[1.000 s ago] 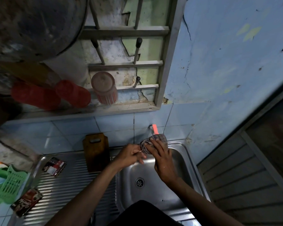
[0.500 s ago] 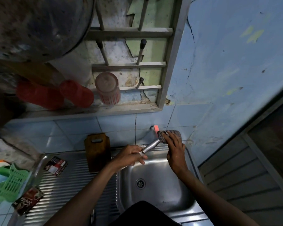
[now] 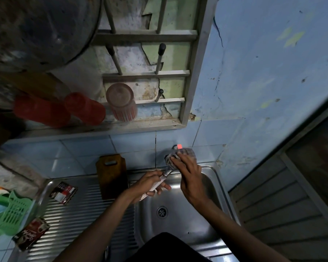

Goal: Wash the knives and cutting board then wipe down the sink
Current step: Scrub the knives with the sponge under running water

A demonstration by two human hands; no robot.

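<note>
Over the steel sink [image 3: 218, 188], my left hand [image 3: 150, 184] grips a knife [image 3: 164, 176] by its pale handle, blade pointing up and right. My right hand [image 3: 187, 173] holds a checked cloth [image 3: 180, 156] wrapped around the blade, close to the wall tap with its red tip [image 3: 179, 146]. The blade is mostly hidden inside the cloth. A brown wooden cutting board [image 3: 111, 174] leans upright against the tiled wall, just left of the basin.
The ribbed drainboard [image 3: 80, 220] carries two sachet packets [image 3: 64, 191] [image 3: 32, 236]. A green plastic basket [image 3: 8, 214] sits at the far left. Red cups [image 3: 83, 108] and a clear cup [image 3: 121, 103] hang on the wall rack above. The drain [image 3: 162, 212] lies mid-basin.
The cloth in my right hand slid up along the blade away from my left hand, then back down a little. My left hand kept hold of the handle.
</note>
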